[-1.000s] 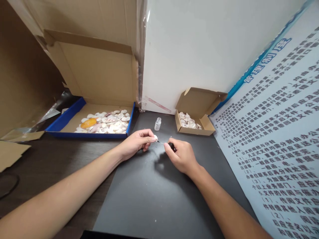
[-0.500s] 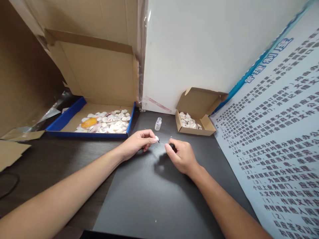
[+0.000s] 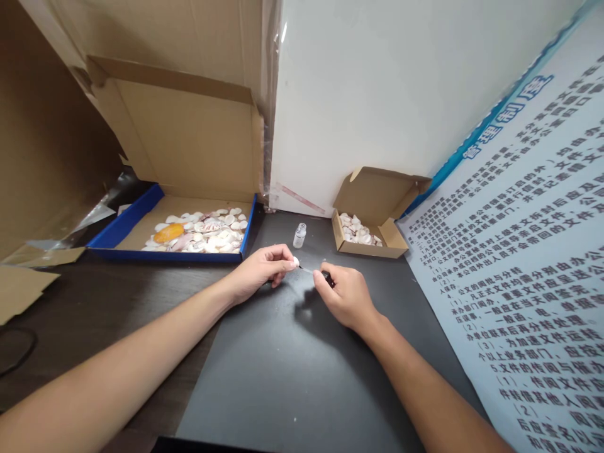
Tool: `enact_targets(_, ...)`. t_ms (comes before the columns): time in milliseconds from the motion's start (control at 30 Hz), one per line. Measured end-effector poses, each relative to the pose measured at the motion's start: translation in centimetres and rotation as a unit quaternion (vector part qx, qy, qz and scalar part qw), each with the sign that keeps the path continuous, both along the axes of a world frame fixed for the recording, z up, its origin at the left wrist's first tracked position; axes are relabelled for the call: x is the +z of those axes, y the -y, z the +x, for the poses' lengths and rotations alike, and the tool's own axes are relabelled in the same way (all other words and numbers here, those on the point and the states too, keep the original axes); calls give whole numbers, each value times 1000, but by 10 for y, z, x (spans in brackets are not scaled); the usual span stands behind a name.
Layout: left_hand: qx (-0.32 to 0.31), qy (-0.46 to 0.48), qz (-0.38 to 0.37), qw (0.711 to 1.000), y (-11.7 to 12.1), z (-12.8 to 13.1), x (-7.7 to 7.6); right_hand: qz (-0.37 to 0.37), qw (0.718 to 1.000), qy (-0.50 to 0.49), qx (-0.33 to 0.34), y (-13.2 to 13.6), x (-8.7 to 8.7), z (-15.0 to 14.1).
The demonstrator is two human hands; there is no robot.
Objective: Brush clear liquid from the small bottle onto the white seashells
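Between the fingertips of my left hand (image 3: 268,270) is a small white shell (image 3: 296,262), held above the dark grey mat. My right hand (image 3: 346,294) is closed round the black cap of a brush applicator (image 3: 326,279). Its thin stem points left, and the dark tip is at the shell's edge; whether it touches cannot be made out. Behind the hands a small clear glass bottle (image 3: 299,236) with a pale label stands upright, with no cap on it.
A blue-edged cardboard box (image 3: 172,256) at the left holds many shells and an orange oval piece (image 3: 168,233). A smaller brown box (image 3: 377,250) with white shells stands open at the right. A white panel (image 3: 358,94) and a printed poster (image 3: 528,264) rise behind.
The applicator's tip and stem show more clearly between the hands now. The right hand has shifted very slightly; the shell stays in the left fingers.
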State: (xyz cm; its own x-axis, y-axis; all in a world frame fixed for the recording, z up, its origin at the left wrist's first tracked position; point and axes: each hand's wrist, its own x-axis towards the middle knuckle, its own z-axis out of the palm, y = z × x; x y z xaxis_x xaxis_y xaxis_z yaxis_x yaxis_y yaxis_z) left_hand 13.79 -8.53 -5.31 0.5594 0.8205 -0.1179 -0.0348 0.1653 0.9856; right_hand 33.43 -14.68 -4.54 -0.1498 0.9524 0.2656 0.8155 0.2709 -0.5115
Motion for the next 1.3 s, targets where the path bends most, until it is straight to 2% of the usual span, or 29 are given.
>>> enact_targets(100, -3, -6, 12, 1000, 0, 0, -1, -5, 1000, -4, 14, 1, 0, 1)
enact_targets(300, -16, -17, 17, 1000, 1, 0, 0, 40, 993, -87, 68, 2, 2, 1)
enact_targets(467, 11, 9, -20, 1000, 1, 1, 2, 11, 999, -34, 30, 0, -2, 1)
enact_targets(667, 6, 11, -18, 1000, 1, 1, 2, 46, 994, -83, 51, 1, 0, 0)
enact_targets(833, 14, 18, -25, 999, 1, 0, 3, 10, 1000, -12, -4, -1, -1, 1)
enact_targets(1000, 18, 14, -27, 999, 1, 1, 2, 16, 998, -39, 35, -1, 1, 2)
enact_targets(1067, 18, 12, -28, 999, 2, 1, 3, -12, 1000, 2, 10, -2, 0, 2)
enact_targets(1167, 7, 14, -22, 1000, 2, 0, 7, -27, 999, 16, -28, -5, -1, 4)
enact_targets(1300, 11, -54, 51, 997, 1, -8, 25, -19, 1000, -22, -7, -5, -2, 5)
